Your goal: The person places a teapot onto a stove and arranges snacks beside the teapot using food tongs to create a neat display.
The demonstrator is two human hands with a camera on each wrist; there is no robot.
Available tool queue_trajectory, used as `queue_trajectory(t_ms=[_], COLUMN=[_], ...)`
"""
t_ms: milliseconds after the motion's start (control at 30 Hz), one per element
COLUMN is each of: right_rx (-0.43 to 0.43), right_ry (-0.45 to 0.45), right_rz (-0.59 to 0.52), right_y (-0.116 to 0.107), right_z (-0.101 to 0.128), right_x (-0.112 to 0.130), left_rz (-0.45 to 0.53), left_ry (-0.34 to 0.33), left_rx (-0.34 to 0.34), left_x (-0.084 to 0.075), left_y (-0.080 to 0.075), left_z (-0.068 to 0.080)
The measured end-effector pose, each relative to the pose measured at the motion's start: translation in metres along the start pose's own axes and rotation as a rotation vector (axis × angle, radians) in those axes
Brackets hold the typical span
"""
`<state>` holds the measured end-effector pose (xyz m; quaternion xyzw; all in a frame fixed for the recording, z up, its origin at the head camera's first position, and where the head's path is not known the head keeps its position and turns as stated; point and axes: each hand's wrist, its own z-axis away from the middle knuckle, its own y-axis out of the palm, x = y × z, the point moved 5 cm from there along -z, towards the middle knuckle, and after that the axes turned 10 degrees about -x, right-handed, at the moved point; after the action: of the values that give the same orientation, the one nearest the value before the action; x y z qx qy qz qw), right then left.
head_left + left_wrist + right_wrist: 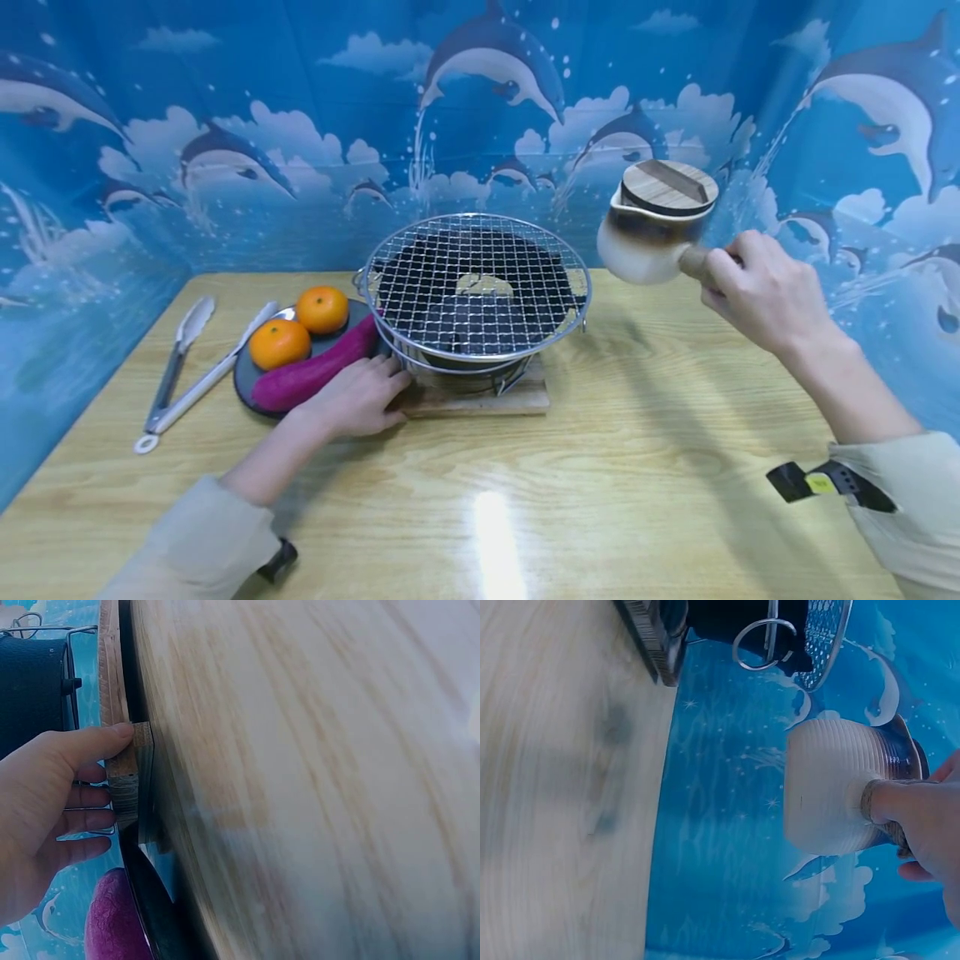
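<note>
My right hand [772, 287] grips the side handle of a small ceramic teapot [645, 246], held in the air right of the grill. The teapot is white below and brown above, with a spout and a wooden lid [671, 185]. In the right wrist view its ribbed body [832, 787] shows from the side. My left hand [356, 396] holds the left front corner of the wooden board [480, 400] under a round tabletop grill. In the left wrist view the thumb presses the board's edge [124, 787]. A wire mesh [480, 292] covers the grill.
Left of the grill, a dark plate [243, 379] bears two oranges [279, 344] and a long purple vegetable [307, 379], close to my left hand. Tongs [168, 400] lie spread at the table's left side. A blue dolphin-print curtain [300, 125] stands behind the table [600, 500].
</note>
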<state>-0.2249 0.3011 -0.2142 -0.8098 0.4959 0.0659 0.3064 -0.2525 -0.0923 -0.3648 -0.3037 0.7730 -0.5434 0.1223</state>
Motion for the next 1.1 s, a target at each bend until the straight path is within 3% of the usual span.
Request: queue_trajectory(t_ms=[667, 1100], right_rx=[0.021, -0.015], right_ry=[-0.02, -0.057], right_rz=[-0.018, -0.027], right_y=[-0.013, -0.012], right_z=[-0.037, -0.053], right_x=[0.012, 0.028], left_rz=[-0.012, -0.01], left_ry=[0.003, -0.001], left_rx=[0.003, 0.009], left_x=[0.0, -0.001], left_y=[-0.004, -0.001], left_z=[-0.003, -0.001])
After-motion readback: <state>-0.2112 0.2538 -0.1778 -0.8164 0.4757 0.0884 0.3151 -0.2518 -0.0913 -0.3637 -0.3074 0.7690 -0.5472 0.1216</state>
